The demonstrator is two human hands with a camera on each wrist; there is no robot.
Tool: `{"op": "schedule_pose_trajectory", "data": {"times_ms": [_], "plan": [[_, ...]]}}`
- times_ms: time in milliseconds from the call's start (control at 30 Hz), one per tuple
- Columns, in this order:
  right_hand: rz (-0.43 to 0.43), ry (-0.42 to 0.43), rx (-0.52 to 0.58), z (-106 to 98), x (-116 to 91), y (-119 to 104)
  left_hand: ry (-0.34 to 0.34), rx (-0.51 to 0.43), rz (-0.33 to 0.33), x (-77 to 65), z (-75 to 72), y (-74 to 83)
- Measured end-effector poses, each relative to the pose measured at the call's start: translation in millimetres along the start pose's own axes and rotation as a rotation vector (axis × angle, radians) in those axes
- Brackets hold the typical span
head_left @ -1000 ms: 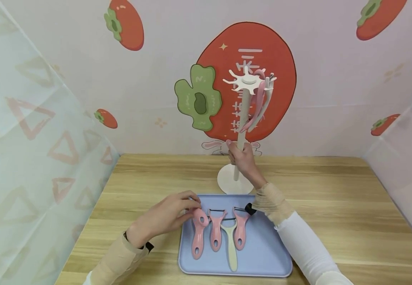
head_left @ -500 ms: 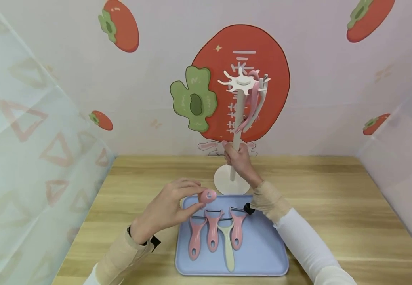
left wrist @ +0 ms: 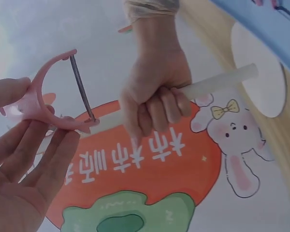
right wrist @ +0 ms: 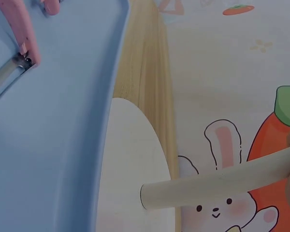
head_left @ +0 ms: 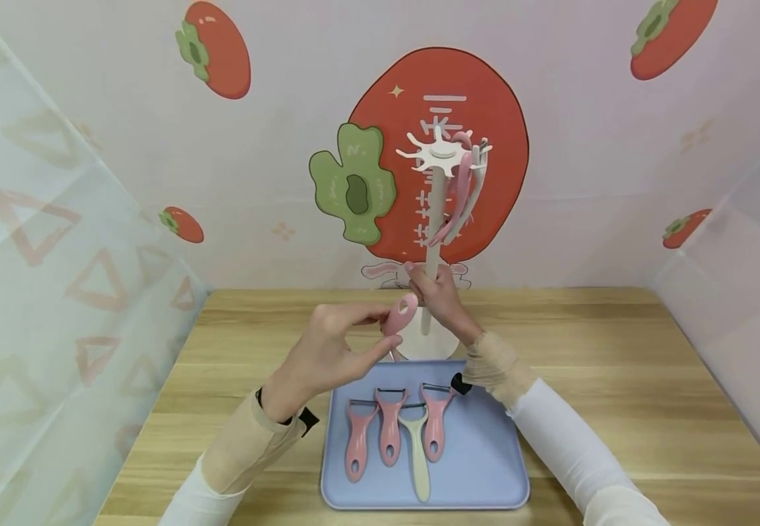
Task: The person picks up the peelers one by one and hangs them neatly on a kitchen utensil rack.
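Between thumb and fingers, my left hand (head_left: pixel 334 351) pinches a pink peeler (head_left: pixel 401 314) above the tray's back edge. In the left wrist view that peeler (left wrist: pixel 38 99) shows its forked head and metal blade. My right hand (head_left: pixel 442 298) grips the pole of a white stand (head_left: pixel 434 219); its fingers wrap round the pole in the left wrist view. A pink peeler (head_left: pixel 462 186) and a whitish one (head_left: pixel 477 193) hang from the right side of the stand's branched top. Three pink peelers and one pale green peeler (head_left: pixel 418 456) lie in the blue tray (head_left: pixel 485 467).
The stand's round base (head_left: pixel 442 343) sits on the wooden table (head_left: pixel 590 365) just behind the tray. A patterned backdrop (head_left: pixel 571 146) rises behind the table, with side panels at left and right.
My left hand has lifted the pink peeler out of the tray and carried it up and toward the stand. My right hand keeps its grip on the pole; the view has shifted slightly.
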State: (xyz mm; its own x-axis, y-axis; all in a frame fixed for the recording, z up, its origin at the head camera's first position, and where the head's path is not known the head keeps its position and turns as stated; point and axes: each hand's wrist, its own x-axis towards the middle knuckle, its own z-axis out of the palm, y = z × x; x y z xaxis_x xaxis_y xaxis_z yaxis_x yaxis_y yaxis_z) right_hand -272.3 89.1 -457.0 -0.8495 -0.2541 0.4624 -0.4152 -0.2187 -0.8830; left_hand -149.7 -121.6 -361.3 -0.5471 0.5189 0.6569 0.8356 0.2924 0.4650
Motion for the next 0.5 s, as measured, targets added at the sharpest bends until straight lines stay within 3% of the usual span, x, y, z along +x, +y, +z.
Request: {"op": "schedule_pose_trajectory", "data": {"times_ms": [267, 500], "plan": [[-0.028, -0.006, 0.044, 0, -1, 3, 0.113, -0.069, 0.008, 26.0, -1.2, 5.7], [-0.012, 0.062, -0.097, -1, -3, 4, 0.150, -0.168, -0.017, 44.4, -2.8, 17.4]]}}
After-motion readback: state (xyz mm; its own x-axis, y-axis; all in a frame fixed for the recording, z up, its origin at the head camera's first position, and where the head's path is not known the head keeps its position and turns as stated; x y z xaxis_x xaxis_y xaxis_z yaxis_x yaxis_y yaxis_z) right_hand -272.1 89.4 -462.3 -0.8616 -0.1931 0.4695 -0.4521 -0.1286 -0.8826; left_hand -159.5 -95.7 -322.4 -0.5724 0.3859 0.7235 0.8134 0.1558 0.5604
